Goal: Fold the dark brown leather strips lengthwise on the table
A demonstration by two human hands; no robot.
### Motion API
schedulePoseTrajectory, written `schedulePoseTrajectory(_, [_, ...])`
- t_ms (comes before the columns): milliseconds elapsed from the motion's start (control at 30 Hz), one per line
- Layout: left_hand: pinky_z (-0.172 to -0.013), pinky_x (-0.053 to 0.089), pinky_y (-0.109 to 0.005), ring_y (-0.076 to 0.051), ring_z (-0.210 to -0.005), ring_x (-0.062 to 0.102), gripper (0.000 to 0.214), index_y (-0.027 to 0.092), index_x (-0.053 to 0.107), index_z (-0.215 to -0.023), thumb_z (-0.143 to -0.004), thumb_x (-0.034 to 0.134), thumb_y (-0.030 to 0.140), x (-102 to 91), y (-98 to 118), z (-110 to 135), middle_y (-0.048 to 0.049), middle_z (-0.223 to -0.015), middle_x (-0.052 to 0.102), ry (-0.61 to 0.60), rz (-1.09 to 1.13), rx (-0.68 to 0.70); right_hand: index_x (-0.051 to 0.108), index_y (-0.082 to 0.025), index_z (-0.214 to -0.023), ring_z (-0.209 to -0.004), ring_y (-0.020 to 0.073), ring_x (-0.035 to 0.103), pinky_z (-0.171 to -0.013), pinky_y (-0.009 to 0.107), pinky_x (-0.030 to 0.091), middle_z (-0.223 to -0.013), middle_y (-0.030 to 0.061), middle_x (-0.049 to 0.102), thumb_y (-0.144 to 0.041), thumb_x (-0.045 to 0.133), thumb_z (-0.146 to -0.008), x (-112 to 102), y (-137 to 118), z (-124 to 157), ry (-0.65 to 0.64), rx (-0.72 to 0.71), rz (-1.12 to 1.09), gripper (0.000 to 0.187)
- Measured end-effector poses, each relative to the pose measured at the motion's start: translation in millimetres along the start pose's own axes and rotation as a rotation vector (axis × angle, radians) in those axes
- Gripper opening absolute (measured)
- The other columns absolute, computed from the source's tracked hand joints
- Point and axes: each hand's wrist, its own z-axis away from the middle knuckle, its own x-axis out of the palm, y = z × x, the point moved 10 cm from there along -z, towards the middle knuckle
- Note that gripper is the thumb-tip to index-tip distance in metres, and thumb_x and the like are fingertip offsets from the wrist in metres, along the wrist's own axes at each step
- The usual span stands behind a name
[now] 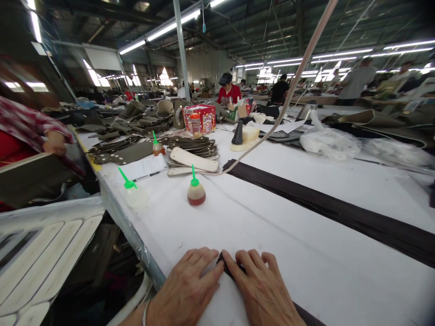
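On the left half of our white desk [272, 231], a squeeze bottle [196, 195] holds a little reddish-brown liquid; behind it an amber-filled bottle [158, 149]; farther left a pale bottle [136, 198]. A hose [306, 58] slants from upper right. Dark strips [326, 207] lie stacked center right. At bottom center, our left hand [192, 283] and right hand [263, 285] pinch the end of a narrow black strip [307, 315].
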Motion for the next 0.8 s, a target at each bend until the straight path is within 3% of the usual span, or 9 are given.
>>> schedulePoseTrajectory(267, [-0.097,0.049,-0.045,-0.026,-0.114,0.053,0.036,0.018,0.053,-0.126,-0.091,0.05,0.014,1.2,-7,0,-0.0097,-0.129,0.056,-0.09,0.059,0.008,0.049,-0.018,-0.129,-0.089,0.0284,0.05,-0.083,0.05,0.028,-0.098,0.0075,0.059,-0.003,0.052,-0.073,2,-11,-8,-0.033,-0.019,0.109,0.058])
schedulePoseTrajectory(433, [-0.101,0.045,-0.04,-0.022,-0.118,0.05,0.031,0.018,0.055,-0.12,-0.089,0.052,0.012,-5.0,-8,-5,-0.0056,-0.134,0.054,-0.139,0.121,0.074,0.05,-0.022,-0.126,-0.084,0.024,0.05,-0.078,0.043,0.029,-0.094,0.0034,0.058,-0.003,0.053,-0.074,5,-4,-13,-0.101,0.023,0.013,0.055])
schedulePoseTrajectory(533, [-0.102,0.043,-0.039,-0.021,-0.12,0.049,0.026,0.018,0.056,-0.116,-0.091,0.05,0.014,-6.9,-8,-7,-0.0048,-0.135,0.054,-0.144,0.119,0.111,0.05,-0.018,-0.126,-0.086,0.0236,0.049,-0.079,0.042,0.028,-0.096,0.0052,0.059,0.0,0.051,-0.073,5,3,-12,-0.102,0.063,0.0,0.057])
schedulePoseTrajectory(800, [-0.102,0.041,-0.038,-0.021,-0.119,0.051,0.021,0.018,0.055,-0.113,-0.095,0.046,0.017,0.6,-8,-13,-0.0019,-0.133,0.057,-0.216,0.117,0.162,0.06,-0.019,-0.097,-0.081,0.0221,0.046,-0.076,0.036,0.028,-0.089,0.003,0.056,0.002,0.053,-0.076,11,10,-6,-0.126,0.091,-0.105,0.031])
